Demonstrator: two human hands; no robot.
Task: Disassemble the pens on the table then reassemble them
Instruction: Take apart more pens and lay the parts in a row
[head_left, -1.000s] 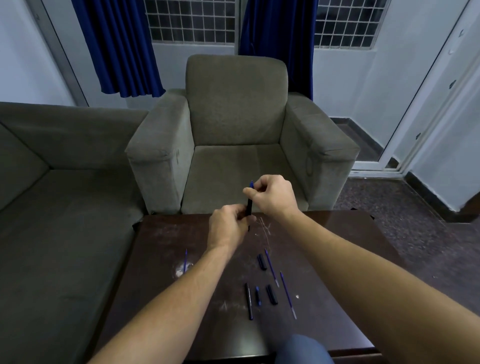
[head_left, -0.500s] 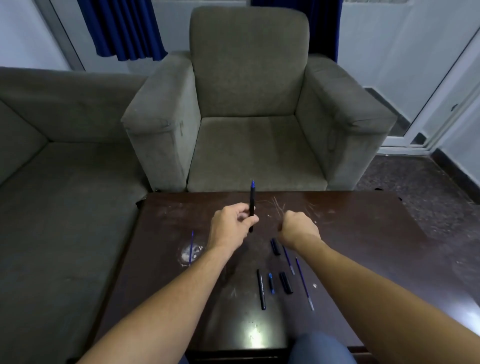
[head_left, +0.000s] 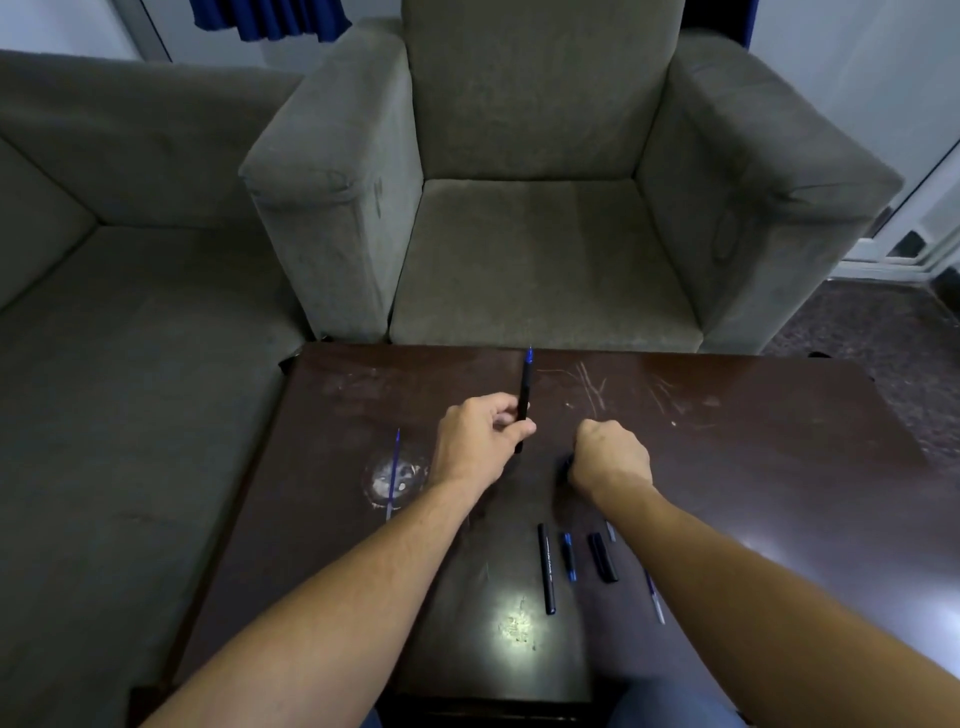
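My left hand (head_left: 480, 436) holds a black pen body (head_left: 524, 395) upright over the dark table (head_left: 753, 467), its blue tip pointing away from me. My right hand (head_left: 613, 457) is lowered onto the table with fingers curled over a black pen cap (head_left: 565, 463); most of the cap is hidden. Near me lie a black barrel (head_left: 546, 568), a short blue piece (head_left: 568, 556), a black cap (head_left: 602, 557) and a blue refill (head_left: 653, 597) partly under my right forearm. Another blue refill (head_left: 393, 473) lies at the left.
A grey armchair (head_left: 540, 249) stands beyond the table's far edge, and a grey sofa (head_left: 114, 364) runs along the left. The tabletop is scratched, with a white ring stain (head_left: 387, 480) and a light glare near the front edge.
My right hand left the pen's tip and dropped onto the table over the cap. My left hand kept the pen upright. The camera tilted down.
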